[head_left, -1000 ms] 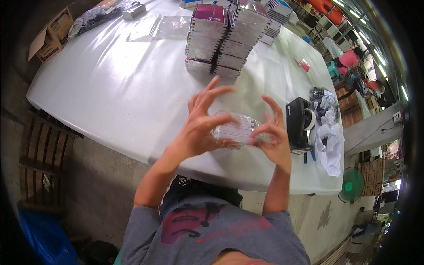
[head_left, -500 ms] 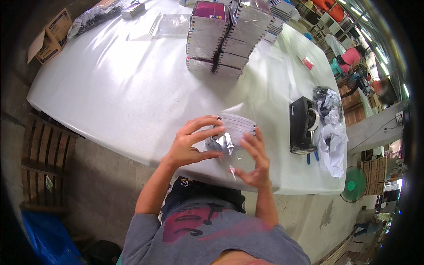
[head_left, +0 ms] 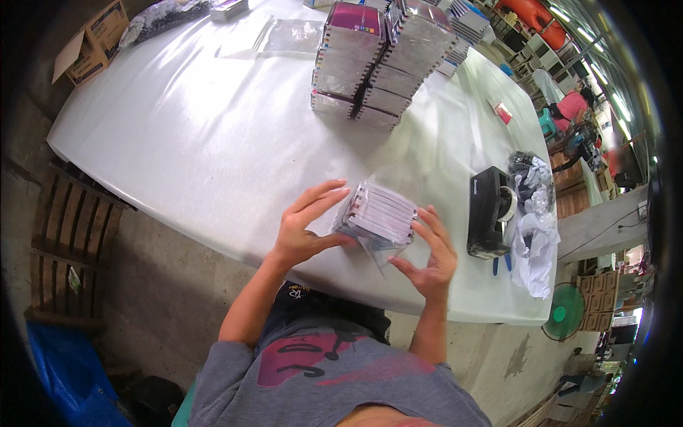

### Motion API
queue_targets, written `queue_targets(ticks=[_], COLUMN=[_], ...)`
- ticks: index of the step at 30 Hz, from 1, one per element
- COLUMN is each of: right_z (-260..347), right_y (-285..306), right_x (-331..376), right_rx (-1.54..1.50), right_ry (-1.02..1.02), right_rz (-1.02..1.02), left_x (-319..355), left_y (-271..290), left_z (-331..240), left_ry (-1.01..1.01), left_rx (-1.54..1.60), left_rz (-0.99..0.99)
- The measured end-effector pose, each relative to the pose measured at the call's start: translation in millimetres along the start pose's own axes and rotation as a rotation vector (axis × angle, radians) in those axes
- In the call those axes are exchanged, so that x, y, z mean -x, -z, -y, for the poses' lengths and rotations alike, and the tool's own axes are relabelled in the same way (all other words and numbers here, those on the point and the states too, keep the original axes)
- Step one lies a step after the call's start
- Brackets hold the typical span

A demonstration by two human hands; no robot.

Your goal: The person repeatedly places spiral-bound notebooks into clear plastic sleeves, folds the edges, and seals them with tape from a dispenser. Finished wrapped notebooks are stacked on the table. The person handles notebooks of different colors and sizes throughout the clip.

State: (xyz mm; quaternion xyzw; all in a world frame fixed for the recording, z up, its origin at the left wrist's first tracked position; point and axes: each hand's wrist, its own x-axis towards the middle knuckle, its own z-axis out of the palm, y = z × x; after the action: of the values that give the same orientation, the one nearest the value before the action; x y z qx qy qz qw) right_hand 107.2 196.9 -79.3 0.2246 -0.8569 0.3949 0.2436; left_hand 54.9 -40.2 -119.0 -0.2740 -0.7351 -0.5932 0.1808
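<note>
A small bundle of thin booklets in a clear plastic bag (head_left: 380, 213) lies on the white table (head_left: 213, 142) near its front edge. My left hand (head_left: 307, 224) presses against the bundle's left side, thumb on the bag, fingers spread. My right hand (head_left: 430, 252) touches the bundle's right lower corner and the loose plastic flap, fingers apart. Neither hand lifts the bundle off the table.
A tall stack of wrapped booklet bundles (head_left: 373, 60) stands at the table's far middle. A black tape dispenser (head_left: 487, 212) and crumpled plastic (head_left: 535, 220) sit at the right. A cardboard box (head_left: 89, 46) lies far left, a green fan (head_left: 562, 313) lower right.
The bundle came down from being held in the air onto the table. Both hands lowered with it and now press its sides.
</note>
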Motion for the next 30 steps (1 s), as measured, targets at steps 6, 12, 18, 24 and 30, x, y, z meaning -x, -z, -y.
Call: queue_targets(ticks=[6, 12, 18, 24, 30], right_z=[7, 5, -13, -18, -24], right_y=[1, 0, 3, 11, 15], right_x=[4, -19, -25, -30, -29], right_rx=[0.112, 0.017, -0.021, -0.001, 0.008], right_ry=[0.036, -0.007, 0.028, 0.062, 0.077], right_rz=[0.131, 0.294, 0.364, 0.464, 0.512], left_x=[1, 3, 12, -14, -48], left_y=[12, 6, -6, 4, 8], left_z=[4, -4, -17, -41, -61], left_ry=[-0.046, -0.044, -0.119, -0.133, -0.256], left_rx=[0.004, 0.033, -0.076, -0.387, -0.448], left_rz=[0.113, 0.132, 0.071, 0.370, 0.579])
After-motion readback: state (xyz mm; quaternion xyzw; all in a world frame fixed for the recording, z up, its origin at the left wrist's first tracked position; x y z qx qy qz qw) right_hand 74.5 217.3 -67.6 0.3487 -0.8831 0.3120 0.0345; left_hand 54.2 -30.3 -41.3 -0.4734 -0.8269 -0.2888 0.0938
